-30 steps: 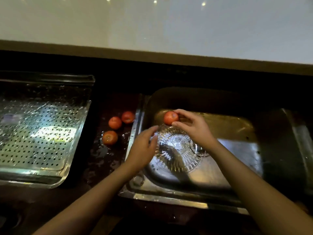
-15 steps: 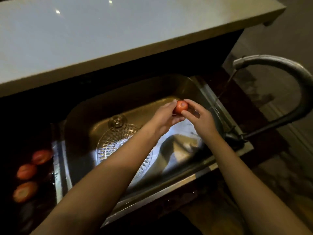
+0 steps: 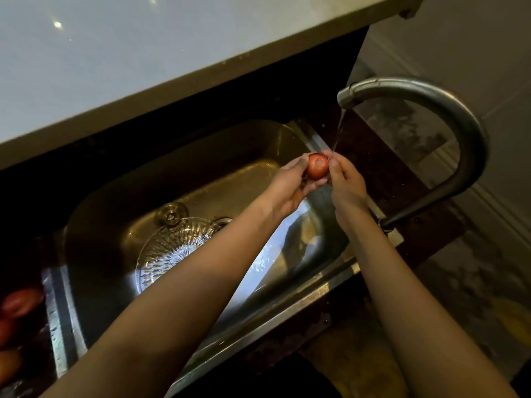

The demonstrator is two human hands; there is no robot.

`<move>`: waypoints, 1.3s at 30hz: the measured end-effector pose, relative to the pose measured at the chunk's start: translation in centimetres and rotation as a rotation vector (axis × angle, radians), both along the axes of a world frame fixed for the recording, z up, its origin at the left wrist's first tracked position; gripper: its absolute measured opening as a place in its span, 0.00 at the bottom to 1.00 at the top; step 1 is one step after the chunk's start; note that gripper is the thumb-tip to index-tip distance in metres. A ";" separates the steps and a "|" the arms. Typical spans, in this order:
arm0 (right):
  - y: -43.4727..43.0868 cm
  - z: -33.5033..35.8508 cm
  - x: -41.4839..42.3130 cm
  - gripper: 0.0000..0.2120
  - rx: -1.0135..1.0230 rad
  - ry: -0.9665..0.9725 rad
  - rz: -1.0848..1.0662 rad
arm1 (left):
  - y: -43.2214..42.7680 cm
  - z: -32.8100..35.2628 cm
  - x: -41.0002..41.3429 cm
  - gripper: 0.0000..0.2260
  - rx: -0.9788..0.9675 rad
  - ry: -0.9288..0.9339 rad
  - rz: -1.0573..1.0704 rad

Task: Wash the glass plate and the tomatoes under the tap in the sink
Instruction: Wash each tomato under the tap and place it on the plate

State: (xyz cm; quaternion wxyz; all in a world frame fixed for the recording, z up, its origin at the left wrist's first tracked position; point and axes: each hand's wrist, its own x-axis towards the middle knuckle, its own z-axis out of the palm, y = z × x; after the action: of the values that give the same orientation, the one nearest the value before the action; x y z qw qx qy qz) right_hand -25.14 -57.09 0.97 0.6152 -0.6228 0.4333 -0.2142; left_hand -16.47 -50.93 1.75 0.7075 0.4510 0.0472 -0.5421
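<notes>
Stage: you are rinsing one tomato (image 3: 317,166) under the running tap (image 3: 413,93); by my judgement you are early to midway through the task.
Done so far: nothing here proves any item is finished. The glass plate (image 3: 172,248) lies flat on the floor of the sink (image 3: 290,308), left of your arms; whether it has been washed I cannot tell.
Left to do: three more tomatoes (image 3: 20,303) wait on the dark bench at the far left edge, outside the sink, blurred. They likely need rinsing after this one.
Water: a thin stream falls from the spout and lands on your fingertips at the right of the tomato.
Left hand (image 3: 287,185): half closed, cupping the tomato from the left and below, fingers curled against it.
Right hand (image 3: 346,179): fingers bent, tips pressed on the tomato's right side, so you hold it between both hands over the sink's right end.
</notes>
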 end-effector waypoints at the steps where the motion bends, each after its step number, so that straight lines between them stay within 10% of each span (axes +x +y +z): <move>1: -0.1 -0.1 -0.1 0.12 -0.003 -0.010 -0.007 | -0.1 0.0 -0.1 0.10 -0.003 0.004 -0.001; 39: -0.8 3.5 2.1 0.17 -0.068 0.104 -0.019 | -2.0 3.8 -1.5 0.14 0.083 -0.213 -0.152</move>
State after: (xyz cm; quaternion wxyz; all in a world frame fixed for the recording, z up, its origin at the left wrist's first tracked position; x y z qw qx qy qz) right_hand -23.03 -57.86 4.51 0.5683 -0.6493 0.4632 -0.2021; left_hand -17.96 -52.95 5.51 0.6463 0.5369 -0.0400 -0.5408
